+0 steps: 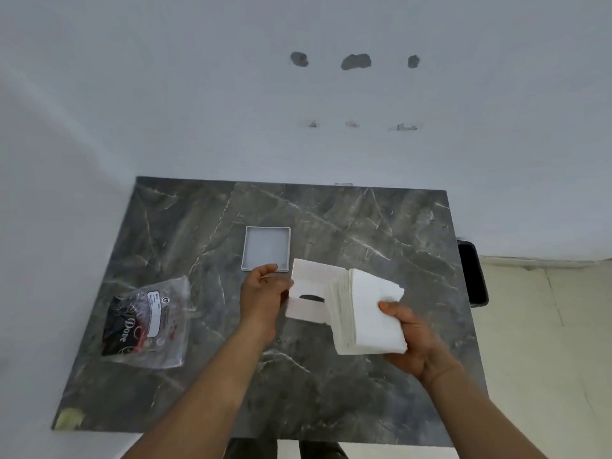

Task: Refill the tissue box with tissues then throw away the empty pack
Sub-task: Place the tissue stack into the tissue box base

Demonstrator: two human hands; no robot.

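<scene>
The tissue box lies on its side on the dark marble table, slot facing the person; its right end is hidden behind the stack of tissues, so whether the stack has entered the box cannot be determined. A black object beyond the table's right edge is cut off and cannot be identified.

The empty pack, clear plastic with a dark print, lies flat well to the left of the box. The word "Dove" is legible on it; the white label text is too small to read.

The left hand grips the box's left end, fingers curled around it. The right hand grasps the tissue stack, thumb on top, fingers underneath and hidden.

The box's white lid, a shallow tray, rests just behind the box.
</scene>
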